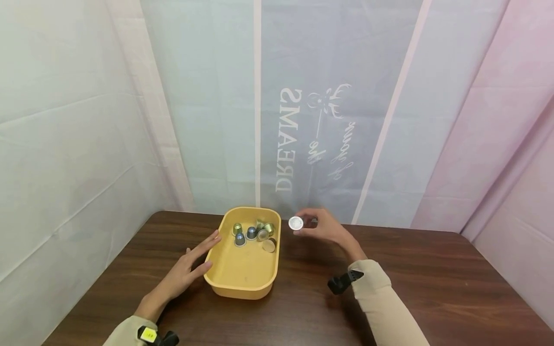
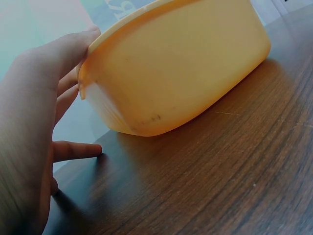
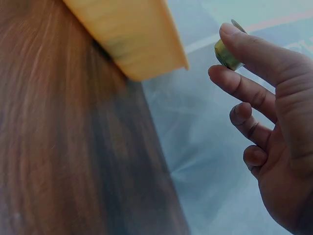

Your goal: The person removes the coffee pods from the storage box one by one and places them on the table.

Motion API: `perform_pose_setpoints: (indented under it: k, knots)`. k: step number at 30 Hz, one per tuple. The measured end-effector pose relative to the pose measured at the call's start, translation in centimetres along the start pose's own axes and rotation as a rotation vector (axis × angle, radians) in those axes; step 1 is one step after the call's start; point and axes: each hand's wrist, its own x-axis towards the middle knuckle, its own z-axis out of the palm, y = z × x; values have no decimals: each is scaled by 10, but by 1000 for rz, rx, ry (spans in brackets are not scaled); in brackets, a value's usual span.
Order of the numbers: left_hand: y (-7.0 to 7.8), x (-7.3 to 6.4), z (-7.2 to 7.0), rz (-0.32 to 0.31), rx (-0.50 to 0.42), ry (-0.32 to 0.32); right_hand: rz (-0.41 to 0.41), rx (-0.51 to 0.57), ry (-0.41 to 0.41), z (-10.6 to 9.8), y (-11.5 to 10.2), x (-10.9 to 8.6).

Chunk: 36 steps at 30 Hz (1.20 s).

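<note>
Between thumb and forefinger, my right hand (image 1: 322, 225) pinches a green coffee capsule (image 3: 226, 54), raised just right of the yellow tub. Its round pale lid faces the head camera. My left hand (image 1: 183, 269) rests at the left rim of the yellow tub (image 1: 242, 289), fingers mostly straight and the thumb at the edge; in the left wrist view one fingertip reaches down to the table. Inside the tub, toward its far end, lie several coffee capsules: blue ones (image 1: 240, 240) standing lid down, green ones (image 1: 237, 229), and some tipped with pale lids (image 1: 269, 245) showing.
The tub stands on a dark brown wooden table (image 1: 415, 278) near its far edge. Behind the table hangs a pale striped cloth (image 1: 216, 120) with mirrored lettering, and more cloth closes off both sides. Black straps (image 1: 345, 281) circle the sleeves at both wrists.
</note>
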Motion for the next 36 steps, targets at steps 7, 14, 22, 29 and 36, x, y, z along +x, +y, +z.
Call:
perform_pose_setpoints:
  k: [7,14,22,29,36]
  knots:
    - [-1,0,-1,2,5,2,91,42,23,7,14,-11]
    - [-2,0,0,9,0,-2,135,17,43,15,27,-20]
    - [-3,0,2,9,1,-11,187,22,50,25,41,-27]
    - [-2,1,2,15,2,-11,218,45,59,20,30,-33]
    - [-4,1,0,13,16,-2,265,33,107,29,53,-35]
